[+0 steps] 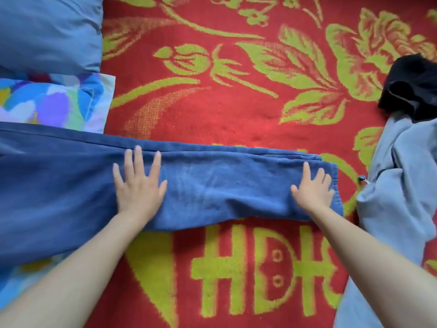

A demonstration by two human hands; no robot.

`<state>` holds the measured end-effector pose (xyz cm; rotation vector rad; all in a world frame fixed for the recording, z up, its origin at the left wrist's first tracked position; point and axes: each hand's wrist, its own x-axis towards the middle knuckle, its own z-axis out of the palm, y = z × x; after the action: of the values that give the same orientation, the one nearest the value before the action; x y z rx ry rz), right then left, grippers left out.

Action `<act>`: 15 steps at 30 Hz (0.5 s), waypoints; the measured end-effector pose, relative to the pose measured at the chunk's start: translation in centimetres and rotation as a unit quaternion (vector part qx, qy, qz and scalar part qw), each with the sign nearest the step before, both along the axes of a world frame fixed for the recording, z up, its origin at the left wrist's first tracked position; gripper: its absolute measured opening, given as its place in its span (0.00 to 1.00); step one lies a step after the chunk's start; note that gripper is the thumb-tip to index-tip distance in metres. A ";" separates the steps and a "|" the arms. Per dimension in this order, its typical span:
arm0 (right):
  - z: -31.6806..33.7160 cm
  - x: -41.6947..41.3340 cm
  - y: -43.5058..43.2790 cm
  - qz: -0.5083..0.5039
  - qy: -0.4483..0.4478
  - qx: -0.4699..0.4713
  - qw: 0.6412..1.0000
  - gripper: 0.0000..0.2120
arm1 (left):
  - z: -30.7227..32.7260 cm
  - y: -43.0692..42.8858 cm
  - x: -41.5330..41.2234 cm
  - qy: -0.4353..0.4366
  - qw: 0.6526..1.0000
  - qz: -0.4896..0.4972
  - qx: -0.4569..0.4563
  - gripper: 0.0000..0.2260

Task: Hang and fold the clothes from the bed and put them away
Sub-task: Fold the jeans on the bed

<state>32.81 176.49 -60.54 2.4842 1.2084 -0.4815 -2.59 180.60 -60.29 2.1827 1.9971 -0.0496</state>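
A pair of dark blue trousers (212, 185) lies flat across the bed, its legs stacked and stretching from the left edge to a hem at the right. My left hand (139, 183) presses flat on the middle of the legs with fingers spread. My right hand (314, 185) rests flat near the hem end, fingers straight. Neither hand grips the cloth.
The bed is covered by a red blanket with yellow-green flowers (236, 91). A blue pillow (47, 31) and a colourful patterned pillow (54, 102) lie at the left. A light grey-blue garment (390, 197) and a black garment (413, 86) lie heaped at the right.
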 end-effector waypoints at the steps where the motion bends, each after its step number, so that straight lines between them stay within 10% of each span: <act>1: -0.4 0.6 -0.7 -0.048 0.015 0.008 0.999 0.35 | -0.7 -1.7 0.7 -0.002 1.000 -0.009 -0.025 0.31; 8: -1.8 6.3 -2.6 -0.326 0.110 0.135 0.929 0.38 | -3.5 -3.2 -0.3 0.007 0.994 0.067 -0.091 0.28; 15: -1.3 8.4 -4.2 -0.402 0.172 0.211 0.874 0.15 | -1.8 3.4 -6.0 -0.020 0.992 0.125 0.005 0.24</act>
<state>41.18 172.30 -61.84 3.3462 0.3009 -0.9836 -8.60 184.03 -62.06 1.9052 2.2337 0.0368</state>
